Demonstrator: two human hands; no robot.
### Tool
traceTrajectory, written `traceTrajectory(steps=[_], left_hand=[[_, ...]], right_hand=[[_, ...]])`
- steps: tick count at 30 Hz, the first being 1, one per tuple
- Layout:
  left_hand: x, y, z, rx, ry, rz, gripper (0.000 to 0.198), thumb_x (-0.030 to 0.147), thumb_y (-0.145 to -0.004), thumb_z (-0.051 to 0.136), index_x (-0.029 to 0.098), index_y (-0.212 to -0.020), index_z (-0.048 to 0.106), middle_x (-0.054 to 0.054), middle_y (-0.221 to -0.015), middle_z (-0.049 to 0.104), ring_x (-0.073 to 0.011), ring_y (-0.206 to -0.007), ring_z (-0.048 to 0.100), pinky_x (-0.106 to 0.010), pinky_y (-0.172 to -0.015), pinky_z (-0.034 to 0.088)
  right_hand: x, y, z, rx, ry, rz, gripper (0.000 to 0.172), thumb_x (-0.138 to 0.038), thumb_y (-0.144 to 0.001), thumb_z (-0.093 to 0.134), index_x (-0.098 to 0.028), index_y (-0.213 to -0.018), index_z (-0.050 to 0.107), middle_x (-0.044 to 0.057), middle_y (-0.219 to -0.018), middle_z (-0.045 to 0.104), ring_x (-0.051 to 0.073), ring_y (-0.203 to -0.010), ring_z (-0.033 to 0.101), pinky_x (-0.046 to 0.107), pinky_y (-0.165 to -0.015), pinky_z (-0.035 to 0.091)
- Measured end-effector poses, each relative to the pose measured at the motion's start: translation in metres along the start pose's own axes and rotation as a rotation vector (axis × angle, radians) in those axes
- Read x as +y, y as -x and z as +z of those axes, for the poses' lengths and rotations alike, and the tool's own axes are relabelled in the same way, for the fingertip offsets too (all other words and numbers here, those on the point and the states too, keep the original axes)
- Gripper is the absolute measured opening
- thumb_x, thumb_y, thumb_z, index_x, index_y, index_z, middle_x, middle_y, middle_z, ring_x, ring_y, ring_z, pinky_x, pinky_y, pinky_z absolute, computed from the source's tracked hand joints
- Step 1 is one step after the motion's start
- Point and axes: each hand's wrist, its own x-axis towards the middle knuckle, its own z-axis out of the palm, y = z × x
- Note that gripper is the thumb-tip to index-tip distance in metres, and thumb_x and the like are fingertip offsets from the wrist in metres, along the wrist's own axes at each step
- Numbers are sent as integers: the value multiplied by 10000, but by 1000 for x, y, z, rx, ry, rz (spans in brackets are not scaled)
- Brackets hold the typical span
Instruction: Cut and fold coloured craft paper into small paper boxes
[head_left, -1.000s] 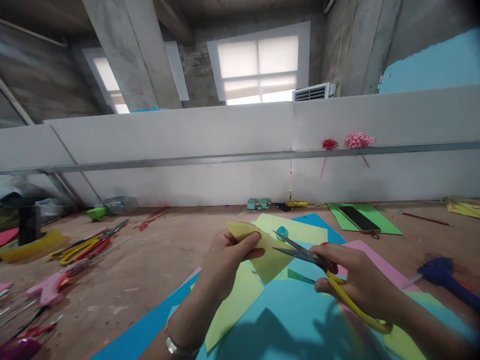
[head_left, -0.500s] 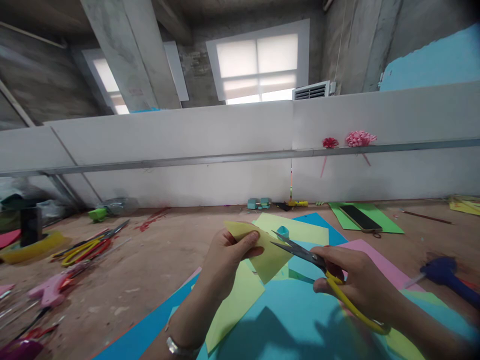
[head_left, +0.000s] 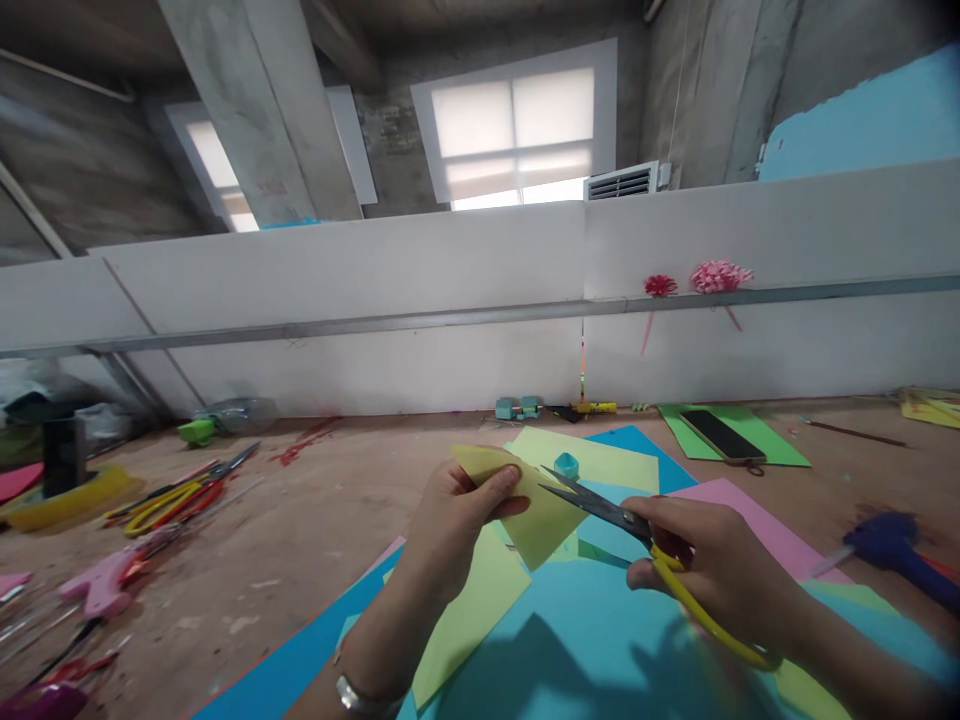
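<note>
Between thumb and fingers, my left hand (head_left: 469,515) pinches a piece of yellow paper (head_left: 544,525) above the paper pile. My right hand (head_left: 705,550) grips a pair of scissors (head_left: 611,513) with yellow handles. Their dark blades are parted slightly and point left, at the right edge of the yellow paper. Beneath both hands lie light blue paper (head_left: 600,640), another yellow sheet (head_left: 469,625) and pink paper (head_left: 757,520). A small folded teal paper piece (head_left: 566,465) sits just behind the blades.
On the right are a phone (head_left: 721,437) on green paper and a blue glue gun (head_left: 892,545). To the left lie more scissors (head_left: 176,500), a pink glue gun (head_left: 105,580) and a tape roll (head_left: 75,497). A white partition (head_left: 375,365) stands behind the table.
The scissor blades have come closer together at the edge of the yellow paper. Both hands stay in nearly the same place.
</note>
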Motion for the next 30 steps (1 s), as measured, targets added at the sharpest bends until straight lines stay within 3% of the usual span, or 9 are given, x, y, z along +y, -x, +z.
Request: traceTrajectory(steps=[17,30], left_hand=[[0,1,3,-24,6,-3,361,335,-564,881,107,-792,720,-33,-745,708,-127,-698,656,-203,-623,595],[-2,0,1,-15,9,-1,344,308,-571,877,103,-797,717,-32,-736,703,-121,-678,650,-214,-625,600]], right_hand=[[6,3,2,7,186,-102,450,-628,-791,630,-205,-939,675,-52,-550,518,103,-485,448,205,-467,307],[8,5,4,-10,184,-68,470,-660,-804,586,-215,-927,672,-58,-537,504,107,-486,444,211,-474,312]])
